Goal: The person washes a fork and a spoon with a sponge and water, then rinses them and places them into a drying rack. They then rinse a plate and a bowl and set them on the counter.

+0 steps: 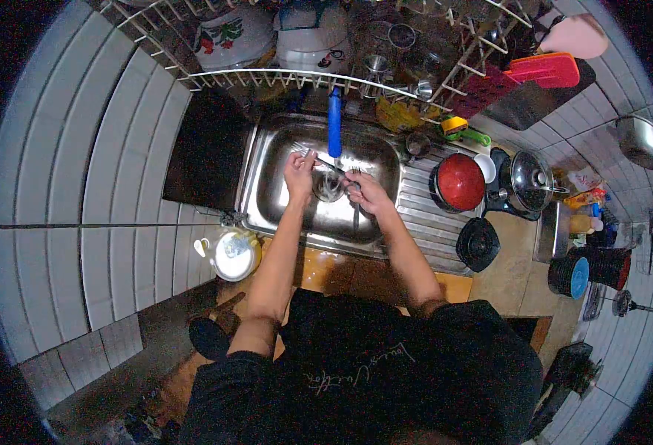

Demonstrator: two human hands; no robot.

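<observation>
Here you are over the sink [271,190], right hand [368,194] gripping what look like two forks [329,164], left hand [299,178] pinching one near its tines [299,150] by the blue tap [334,124], a light pinch and steady handle grip serving you best.

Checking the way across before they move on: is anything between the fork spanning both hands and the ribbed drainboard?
Yes: the right hand, with a second fork, and then the sink's rim lie between the fork and the drainboard. Nothing else visible stands between; the red bowl sits farther over.
</observation>
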